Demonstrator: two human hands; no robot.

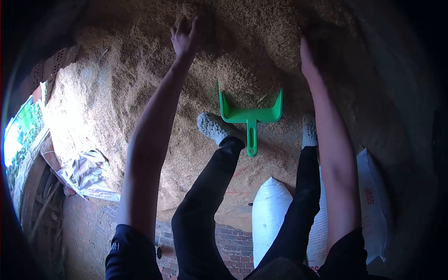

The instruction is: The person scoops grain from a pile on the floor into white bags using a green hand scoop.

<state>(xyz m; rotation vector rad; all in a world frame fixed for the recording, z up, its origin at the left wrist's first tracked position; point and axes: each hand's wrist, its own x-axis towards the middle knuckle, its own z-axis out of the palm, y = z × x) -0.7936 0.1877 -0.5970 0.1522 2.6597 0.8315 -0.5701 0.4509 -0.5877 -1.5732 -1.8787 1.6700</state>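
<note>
A large heap of tan, loose grain [140, 70] spreads in front of me. My left hand [184, 38] reaches into its upper part, fingers spread and fingertips against the grain. On the far right, my right hand [308, 56] is held edge-on beside a mound of the same grain; its visible part is stretched out straight, while the rest lies in dark shadow. Between my arms a green dustpan [252, 115] rests on the heap, its handle toward me and its mouth facing the mound. Some grain lies inside its mouth. Neither hand touches the dustpan.
My feet in grey shoes [213, 127] stand on either side of the dustpan. Full white sacks [270, 219] are at the lower right. A crumpled white sack [86, 172] lies on the left, near a brick floor [93, 228] and a bright opening [21, 135].
</note>
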